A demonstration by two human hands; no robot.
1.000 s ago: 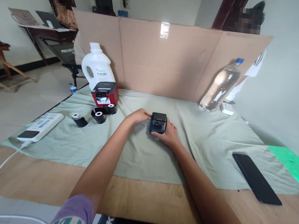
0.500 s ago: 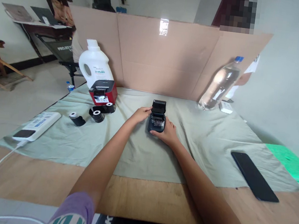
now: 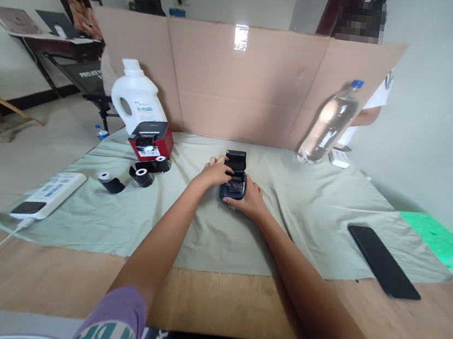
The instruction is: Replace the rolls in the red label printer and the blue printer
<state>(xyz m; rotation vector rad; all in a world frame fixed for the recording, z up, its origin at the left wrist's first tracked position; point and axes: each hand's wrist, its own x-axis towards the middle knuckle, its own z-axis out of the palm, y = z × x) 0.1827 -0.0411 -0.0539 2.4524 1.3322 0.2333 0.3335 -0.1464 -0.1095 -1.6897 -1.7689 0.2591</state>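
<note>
A small black label printer (image 3: 234, 177) sits mid-table on the grey-green cloth (image 3: 204, 216), its lid raised and tipped back. My left hand (image 3: 213, 171) rests against its left side, fingers reaching over the open top. My right hand (image 3: 248, 199) cups the printer's near right corner, fingers curled around the body. Both forearms stretch forward from purple sleeves.
A red and black printer (image 3: 151, 139), a white jug (image 3: 136, 99), and black label rolls (image 3: 142, 174) (image 3: 111, 182) lie to the left. A white power strip (image 3: 48, 194) with a cable sits far left. A water bottle (image 3: 330, 124), a phone (image 3: 382, 261), a cardboard screen (image 3: 241, 78) and a person behind it also show.
The black printer's lid went from closed to fully raised. My left hand moved from the lid's side to the open top. The view shifted slightly.
</note>
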